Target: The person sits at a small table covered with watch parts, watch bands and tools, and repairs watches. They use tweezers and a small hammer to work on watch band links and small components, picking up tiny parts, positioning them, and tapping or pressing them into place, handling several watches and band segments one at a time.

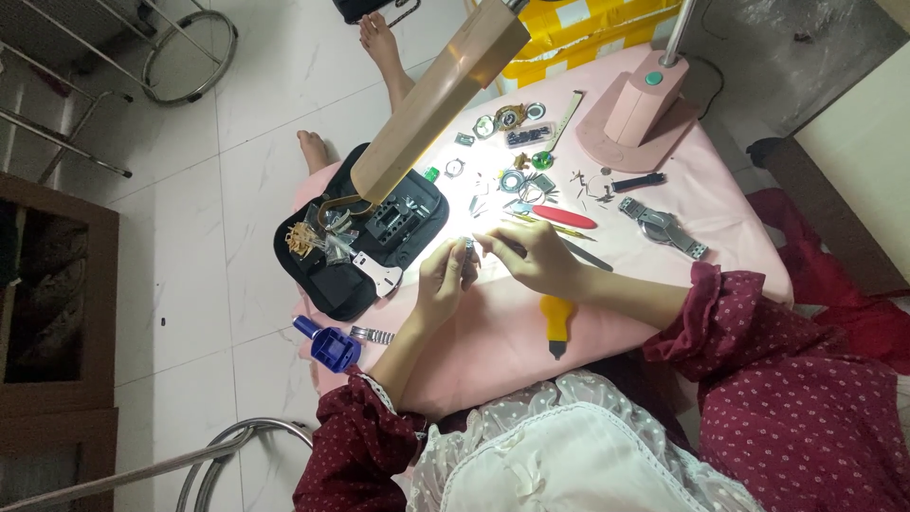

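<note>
— Where are your hands right now?

— Both meet near the middle of the table (720,204), right under the lamp head (441,100), so the light falls on what you hold. Your left hand (444,280) is curled shut around a small metal part (468,246), pinching it at the fingertips; your right hand (531,256) is closed too, fingers pressed to the same part, seemingly with a thin tool, though it is too small to tell.

— And what lies around you?

— A black tool tray (365,237) sits toward the left edge, within your left hand's reach. A yellow-handled tool (556,322) lies just beside your right wrist near the front edge. A red-handled tool (561,217) and loose watch pieces (512,118) spread toward the far edge, and a metal watch band (664,226) lies toward the right edge.
</note>
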